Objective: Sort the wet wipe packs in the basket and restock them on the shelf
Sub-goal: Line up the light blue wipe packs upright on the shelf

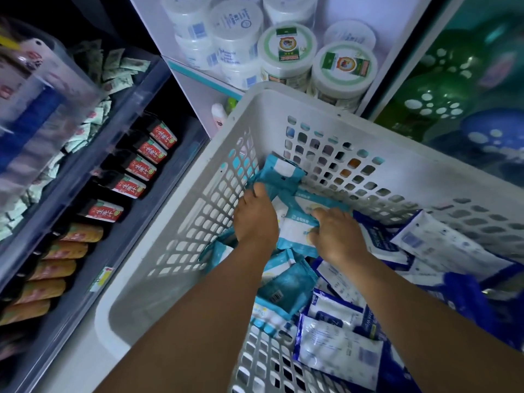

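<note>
Shop shelves (pixel 136 114) stand behind a white basket (pixel 283 109). Both arms reach down into it. The left hand (pixel 255 219) curls its fingers round a teal wipe pack (pixel 280 177) at the far-left corner; the right hand (pixel 337 236) pinches another teal pack (pixel 295 231) lying flat just beside it. Navy-and-white packs (pixel 337 355) pile to the right, too jumbled to count.
</note>
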The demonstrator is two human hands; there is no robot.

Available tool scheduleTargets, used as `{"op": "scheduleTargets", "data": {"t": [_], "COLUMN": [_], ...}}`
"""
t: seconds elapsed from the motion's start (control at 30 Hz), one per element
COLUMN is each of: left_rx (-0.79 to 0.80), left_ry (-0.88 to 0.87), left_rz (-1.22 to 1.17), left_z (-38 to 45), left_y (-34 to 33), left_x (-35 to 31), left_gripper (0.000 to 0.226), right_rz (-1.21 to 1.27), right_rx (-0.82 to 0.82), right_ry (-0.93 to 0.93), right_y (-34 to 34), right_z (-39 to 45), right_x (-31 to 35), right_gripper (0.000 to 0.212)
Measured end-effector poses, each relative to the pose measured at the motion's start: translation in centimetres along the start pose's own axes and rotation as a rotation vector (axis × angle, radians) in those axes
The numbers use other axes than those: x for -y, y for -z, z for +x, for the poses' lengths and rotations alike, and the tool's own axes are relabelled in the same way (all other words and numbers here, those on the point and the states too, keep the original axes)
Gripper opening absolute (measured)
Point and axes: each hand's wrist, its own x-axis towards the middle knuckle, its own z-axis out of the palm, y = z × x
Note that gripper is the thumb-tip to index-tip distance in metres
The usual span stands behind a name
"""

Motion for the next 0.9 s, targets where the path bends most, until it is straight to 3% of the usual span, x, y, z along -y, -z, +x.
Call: {"op": "scheduleTargets", "data": {"t": [0.07,0.2,0.33,0.43,0.5,0.6,0.67,0.73,0.8,0.9], "left_rx": [0.007,0.009,-0.186,-0.302,-0.197,0.202,0.295,0.242,0.161,0.207], "left_ry": [0.002,-0.096,-0.194,-0.39,-0.595,-0.765,-0.76,-0.72,-0.616,-0.392], "left_rz": [-0.011,0.014,-0.12,-0.154,-0.115,0.122,0.125,0.011,-0.042,0.039], "left_z": [0.6,0.4,-0.8,-1.4,-1.8,-2.4,-2.3,-2.1,-1.6,-0.9], "left_y": [0.2,0.3,1.5,2.5,2.3,1.7,1.4,1.4,1.5,0.9], "left_x": [-0.2,-0.5,-0.4,0.2,0.8,1.8,2.4,2.2,1.5,1.1], "left_gripper": [0.049,0.035,0.028,0.02,0.024,0.031,0.032,0.029,0.031,0.067], "right_rz": [0.031,0.049,0.21,0.405,0.546,0.664,0.593,0.527,0.5,0.36], "right_rx": [-0.005,0.015,-0.024,-0.078,-0.1,-0.185,-0.153,-0.042,0.036,0.087], "right_ry": [-0.048,-0.047,-0.093,-0.132,-0.158,-0.225,-0.221,-0.187,-0.134,-0.074], "right_y": [0.1,0.3,0.7,1.2,1.7,3.1,3.5,3.1,2.3,1.1], "right_z": [0.0,-0.1,-0.6,-0.4,-0.3,-0.4,-0.2,0.0,0.3,1.3], "right_x": [0.0,0.2,0.0,0.0,-0.1,-0.6,-1.0,-0.9,-0.7,-0.5], "right_gripper": [0.044,0.042,0.036,0.028,0.028,0.03,0.03,0.038,0.058,0.092]}}
